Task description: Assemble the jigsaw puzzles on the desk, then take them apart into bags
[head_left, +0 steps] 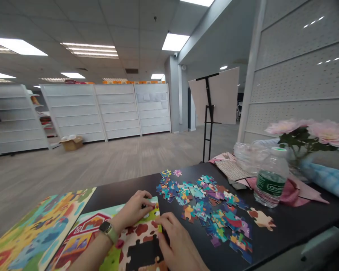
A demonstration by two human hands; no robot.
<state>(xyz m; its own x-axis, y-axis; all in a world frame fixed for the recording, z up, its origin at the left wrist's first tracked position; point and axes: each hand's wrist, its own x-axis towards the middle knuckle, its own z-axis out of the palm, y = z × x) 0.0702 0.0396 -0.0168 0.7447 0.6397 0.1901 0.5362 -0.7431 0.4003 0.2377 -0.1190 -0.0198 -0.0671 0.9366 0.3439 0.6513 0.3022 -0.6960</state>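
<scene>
Pinching a thin, light, stiff cardboard puzzle piece (151, 205) by its edges: left hand (132, 207) with fingers clamped on it, near the worktop's (271, 241) front edge; right hand (175, 241) with fingers together, lying flat against the puzzle board (138, 231); loose pieces (206, 210) lie just beside.

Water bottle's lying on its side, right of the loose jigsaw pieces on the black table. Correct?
No: the water bottle is standing upright, not lying on its side, as the head view shows. The rest holds: it is right of the loose jigsaw pieces on the black table.
</scene>
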